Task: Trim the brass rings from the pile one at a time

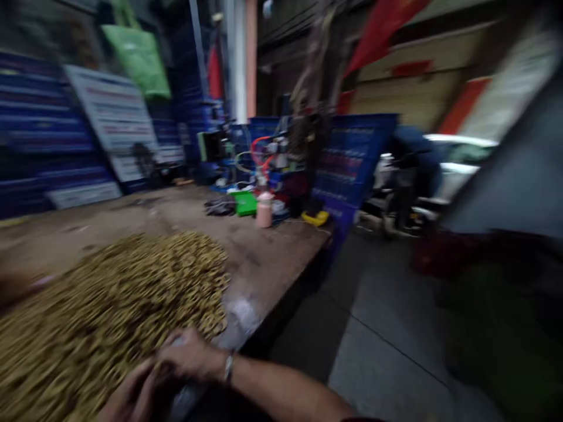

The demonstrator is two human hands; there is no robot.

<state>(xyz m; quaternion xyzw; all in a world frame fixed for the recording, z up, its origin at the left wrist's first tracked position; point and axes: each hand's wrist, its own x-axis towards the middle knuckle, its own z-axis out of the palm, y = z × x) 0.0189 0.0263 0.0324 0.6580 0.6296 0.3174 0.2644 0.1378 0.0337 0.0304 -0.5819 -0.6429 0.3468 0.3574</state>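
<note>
A wide heap of brass-coloured rings point(145, 293) covers the near left of the worktable point(272, 264). At its front edge my right hand point(189, 354) reaches in from the right, a bracelet point(229, 366) on its wrist, fingers curled. My left hand point(136, 392) is close against it, fingers bent together. Whatever the two hands pinch between them is blurred and hidden by the fingers. Clear plastic point(182, 401) shows just below the hands, and another crumpled piece of clear plastic point(241, 313) lies at the table edge.
Further back on the table are a pink bottle point(264, 211), a green tray point(244, 203), a yellow object point(315, 218) and a device with red tubes point(264, 155). A blue printed panel point(352, 158) stands by the table's right end. Grey floor point(382, 346) lies to the right.
</note>
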